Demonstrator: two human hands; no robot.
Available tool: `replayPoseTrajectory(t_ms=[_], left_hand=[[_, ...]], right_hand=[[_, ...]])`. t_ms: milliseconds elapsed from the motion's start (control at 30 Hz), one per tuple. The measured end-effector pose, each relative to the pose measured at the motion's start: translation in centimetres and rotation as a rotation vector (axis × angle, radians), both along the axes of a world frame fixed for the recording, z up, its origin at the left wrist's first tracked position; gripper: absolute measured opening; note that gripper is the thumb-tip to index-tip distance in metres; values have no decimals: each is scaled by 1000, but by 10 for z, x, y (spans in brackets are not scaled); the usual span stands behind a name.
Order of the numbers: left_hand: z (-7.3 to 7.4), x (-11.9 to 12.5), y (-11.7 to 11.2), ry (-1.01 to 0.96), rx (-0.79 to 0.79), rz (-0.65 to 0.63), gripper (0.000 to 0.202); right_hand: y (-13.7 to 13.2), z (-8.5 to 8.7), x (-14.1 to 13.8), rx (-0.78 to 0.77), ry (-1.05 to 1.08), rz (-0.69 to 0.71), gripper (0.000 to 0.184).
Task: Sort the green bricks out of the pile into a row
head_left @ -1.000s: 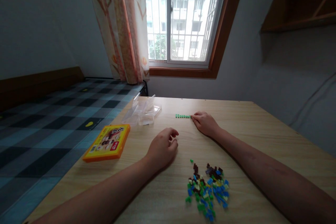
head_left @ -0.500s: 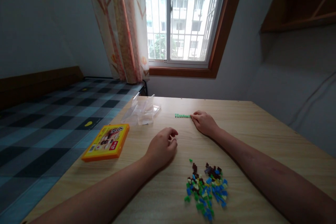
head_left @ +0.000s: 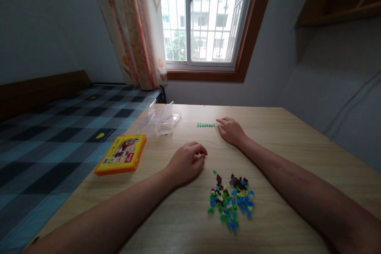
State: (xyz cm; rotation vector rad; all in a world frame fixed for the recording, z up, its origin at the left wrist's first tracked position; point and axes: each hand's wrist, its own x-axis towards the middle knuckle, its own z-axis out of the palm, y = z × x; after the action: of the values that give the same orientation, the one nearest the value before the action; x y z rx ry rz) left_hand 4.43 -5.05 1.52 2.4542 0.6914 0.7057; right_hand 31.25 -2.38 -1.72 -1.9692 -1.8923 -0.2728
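Observation:
A row of several small green building bricks (head_left: 206, 125) lies on the far part of the wooden table (head_left: 268, 135). At the row's right end is my right hand (head_left: 230, 130), its index finger stretched out and thumb apart, with nothing visible in it. My left hand (head_left: 188, 162) rests nearer to me on the table, its fingers loosely curved with a gap to the thumb, and I see nothing in it. A loose pile of small bricks (head_left: 232, 202) in blue, green, dark brown and pale yellow lies between my forearms. One single green brick (head_left: 214, 172) sits just beyond the pile.
On the left of the table is a yellow and orange box (head_left: 122, 154). Behind it stand clear plastic trays (head_left: 160, 121). A bed with a checked cover (head_left: 68, 135) adjoins the table's left edge, and a window (head_left: 205, 20) is beyond.
My right hand has drawn slightly back from the row's end and its fingers have parted. My left hand has shifted a little to the right. The view has tilted slightly downward.

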Motion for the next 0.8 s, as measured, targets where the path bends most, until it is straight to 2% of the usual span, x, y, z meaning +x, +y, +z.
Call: replayPoseTrajectory(t_ms=[100,200,400,633,800], left_hand=[[3,-1,-4,28,-35,-153,12],[7,-4,-6,123,-116,-253,8],[21,-9,-4,374,-163,-433,28],[26,-7,-11,434,-70,-439,28],[26,-5,-15,445,-52,-425,28]], right_hand=[[-3,2,-5,-7,-26,-52,41],[-5,2,-7,-50,-26,-96,43],[-16,-4,-5,-157,-21,-112,52],[-46,-4,-8,-277,-47,-42,56],[-49,-4,-6,-282,5,-32,59]])
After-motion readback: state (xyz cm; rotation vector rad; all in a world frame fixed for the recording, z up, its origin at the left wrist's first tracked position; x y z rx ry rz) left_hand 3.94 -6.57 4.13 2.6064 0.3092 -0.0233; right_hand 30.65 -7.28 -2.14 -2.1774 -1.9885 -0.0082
